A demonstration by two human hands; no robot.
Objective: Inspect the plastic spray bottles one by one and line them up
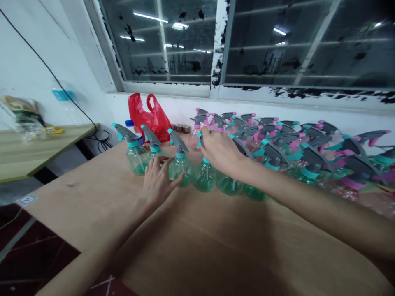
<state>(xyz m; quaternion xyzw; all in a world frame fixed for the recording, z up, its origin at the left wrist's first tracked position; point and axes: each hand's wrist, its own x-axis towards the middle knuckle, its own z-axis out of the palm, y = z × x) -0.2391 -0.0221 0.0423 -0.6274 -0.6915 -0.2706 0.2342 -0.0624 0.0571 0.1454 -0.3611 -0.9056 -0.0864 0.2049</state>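
A row of green spray bottles with grey and teal trigger heads stands along the wooden table. My right hand (220, 150) is closed over the trigger head of one green spray bottle (205, 179), which stands upright; the fingers hide most of its head. To the left, my left hand (157, 179) has its fingers apart, the thumb in front of a neighbouring green spray bottle (182, 168). It looks close to this bottle's side; whether it touches is hard to tell. Another spray bottle (155, 142) is partly behind my left fingers, and one more (135, 158) stands at the row's left end.
Many pink and green spray bottles (310, 160) crowd the right side. A red plastic bag (151, 117) and a blue-capped bottle (131, 125) sit behind the row near the wall. The table (197, 242) ends at the left; a second table (18, 152) stands beyond.
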